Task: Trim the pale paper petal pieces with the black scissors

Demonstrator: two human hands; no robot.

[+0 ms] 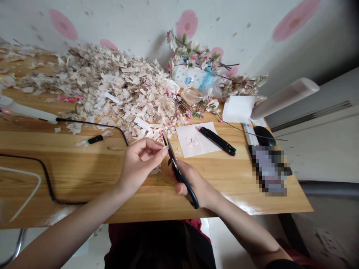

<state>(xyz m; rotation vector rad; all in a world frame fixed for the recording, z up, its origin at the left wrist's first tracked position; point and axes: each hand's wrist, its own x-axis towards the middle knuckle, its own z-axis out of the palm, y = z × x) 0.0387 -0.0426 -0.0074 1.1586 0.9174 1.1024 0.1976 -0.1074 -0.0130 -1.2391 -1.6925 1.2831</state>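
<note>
My left hand pinches a small pale paper piece between thumb and fingers, just in front of me over the wooden table. My right hand grips dark-handled scissors. Their blades point up and away and are slightly apart, with the tips right beside the paper piece. A big heap of pale paper petals lies behind both hands.
A white sheet with two black markers lies right of the scissors. Behind it are artificial flowers, a small clear bowl, a white pad, a lamp and a blurred-out device. A black cable and glue gun are at left.
</note>
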